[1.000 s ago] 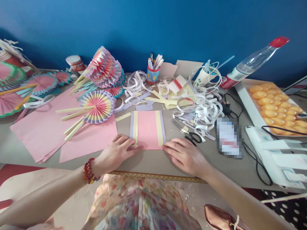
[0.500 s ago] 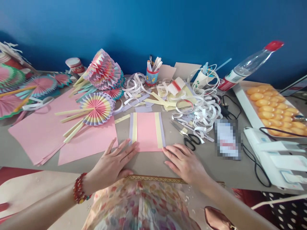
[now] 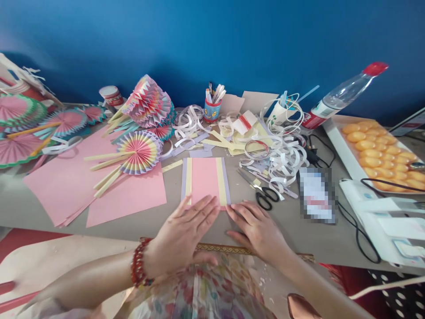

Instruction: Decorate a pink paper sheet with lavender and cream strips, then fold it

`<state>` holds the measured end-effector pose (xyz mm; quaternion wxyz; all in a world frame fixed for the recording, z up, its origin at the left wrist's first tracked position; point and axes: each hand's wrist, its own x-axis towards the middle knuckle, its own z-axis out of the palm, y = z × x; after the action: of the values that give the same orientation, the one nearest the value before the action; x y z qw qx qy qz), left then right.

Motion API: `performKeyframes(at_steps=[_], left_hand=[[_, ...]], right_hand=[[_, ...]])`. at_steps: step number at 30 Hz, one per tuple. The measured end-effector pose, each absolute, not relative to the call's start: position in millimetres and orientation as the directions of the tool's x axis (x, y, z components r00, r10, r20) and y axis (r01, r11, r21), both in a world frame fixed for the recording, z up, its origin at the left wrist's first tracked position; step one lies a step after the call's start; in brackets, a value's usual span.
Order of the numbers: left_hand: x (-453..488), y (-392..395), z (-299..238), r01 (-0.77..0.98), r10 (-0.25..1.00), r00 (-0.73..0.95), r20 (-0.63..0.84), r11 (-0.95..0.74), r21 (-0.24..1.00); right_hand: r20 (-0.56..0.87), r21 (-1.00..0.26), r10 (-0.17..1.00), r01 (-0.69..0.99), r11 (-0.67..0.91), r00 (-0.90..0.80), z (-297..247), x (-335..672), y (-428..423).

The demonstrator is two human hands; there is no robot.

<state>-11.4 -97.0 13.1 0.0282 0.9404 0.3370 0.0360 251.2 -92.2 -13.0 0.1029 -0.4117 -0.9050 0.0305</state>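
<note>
A pink paper sheet [image 3: 204, 179] lies in front of me, with a cream strip and a lilac strip along both its left and right sides. Across its near edge, my left hand [image 3: 187, 228] rests with fingers stretched out, covering part of that edge. My right hand [image 3: 257, 228] touches the near right corner with its fingertips, fingers extended and holding nothing. Right of the sheet are black-handled scissors [image 3: 265, 197]. To the left, a finished pleated paper fan [image 3: 139, 153] with cream sticks lies on larger pink sheets [image 3: 63, 190].
Curled white paper strips [image 3: 287, 159] pile up behind the scissors. At the back stand a pen cup [image 3: 212, 110] and a tilted plastic bottle [image 3: 338, 99]. A power strip [image 3: 375, 221] with black cables sits right. More fans [image 3: 26, 110] crowd the far left.
My left hand has slid to the right along the near edge of the pink sheet. My right hand stays by the corner. The view has shifted slightly.
</note>
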Motion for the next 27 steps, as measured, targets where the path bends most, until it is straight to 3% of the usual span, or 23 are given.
performKeyframes(at_steps=[13,27], left_hand=[[0.5,-81.1,-17.7,0.576,0.599,0.8,0.016,-0.776,0.257],[2.2,-82.9,-13.4,0.591,0.611,0.791,0.003,-0.767,0.25]], right_hand=[[0.149,-0.148,0.767,0.753,0.641,-0.624,-5.4,245.7,-92.7],[0.219,-0.169,0.809,0.795,0.582,-0.546,-14.5,242.1,-103.0]])
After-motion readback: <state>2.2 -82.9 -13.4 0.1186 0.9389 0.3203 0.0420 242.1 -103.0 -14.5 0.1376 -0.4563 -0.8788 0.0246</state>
